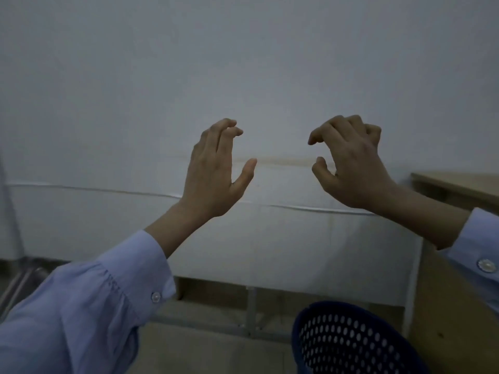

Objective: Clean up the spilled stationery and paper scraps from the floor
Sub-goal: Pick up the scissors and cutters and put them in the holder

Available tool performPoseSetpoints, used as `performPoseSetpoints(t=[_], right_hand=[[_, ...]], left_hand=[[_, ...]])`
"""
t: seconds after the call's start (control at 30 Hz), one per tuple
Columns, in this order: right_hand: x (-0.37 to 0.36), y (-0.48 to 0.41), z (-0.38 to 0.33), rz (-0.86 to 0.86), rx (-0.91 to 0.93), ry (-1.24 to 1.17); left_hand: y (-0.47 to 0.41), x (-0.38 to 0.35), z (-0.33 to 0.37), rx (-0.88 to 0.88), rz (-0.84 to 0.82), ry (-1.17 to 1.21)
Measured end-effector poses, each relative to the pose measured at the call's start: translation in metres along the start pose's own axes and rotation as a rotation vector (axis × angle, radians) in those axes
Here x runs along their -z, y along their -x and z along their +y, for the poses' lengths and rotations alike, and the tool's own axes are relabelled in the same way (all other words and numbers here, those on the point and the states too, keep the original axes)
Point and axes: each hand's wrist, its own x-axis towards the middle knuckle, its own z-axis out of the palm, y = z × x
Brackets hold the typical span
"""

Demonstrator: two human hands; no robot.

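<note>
Left fingers (pixel 229 128) hooked over at the tips, thumb (pixel 248 168) out straight, wide gap between; nothing held. Right fingers (pixel 337 125) bent further, claw-like, thumb tucked below them, a gap there too; nothing held. Left hand (pixel 213 174) and right hand (pixel 351 163) raised at the same height, backs to the camera, well apart, open air between them. Both wrists bare, then pale blue sleeves (pixel 108 292) with buttoned cuffs.

Behind the hands: plain white wall (pixel 243 63), a faint brownish smear across it between the two thumbs. A thin raised strip (pixel 94 188) runs along the wall at about wrist level.

Right edge: top and side of a wooden desk (pixel 459 190), close under the right forearm. Low right: rim of a dark blue perforated basket (pixel 351 344), cut off by the frame edge, just beside the desk side. A grey metal frame (pixel 252 311) stands at the foot of the wall. Between left sleeve and basket a strip of floor (pixel 210 346) shows, dim.

Cannot tell where the stationery and paper scraps lie; the visible floor is too dark and narrow to judge.
</note>
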Motion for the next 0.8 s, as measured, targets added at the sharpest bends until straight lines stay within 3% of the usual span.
performPoseSetpoints(t=[0.37, 0.67, 0.8], right_hand=[[-0.152, 0.061, -0.168, -0.257, 0.049, -0.436], [-0.236, 0.139, -0.308, -0.561, 0.002, -0.899], [-0.257, 0.183, -0.357, -0.729, -0.033, -0.996]], left_hand=[[0.182, 0.066, -0.119, 0.348, -0.217, -0.279], [0.344, 0.115, -0.151, 0.712, -0.326, -0.402], [0.405, 0.135, -0.149, 0.866, -0.369, -0.451]])
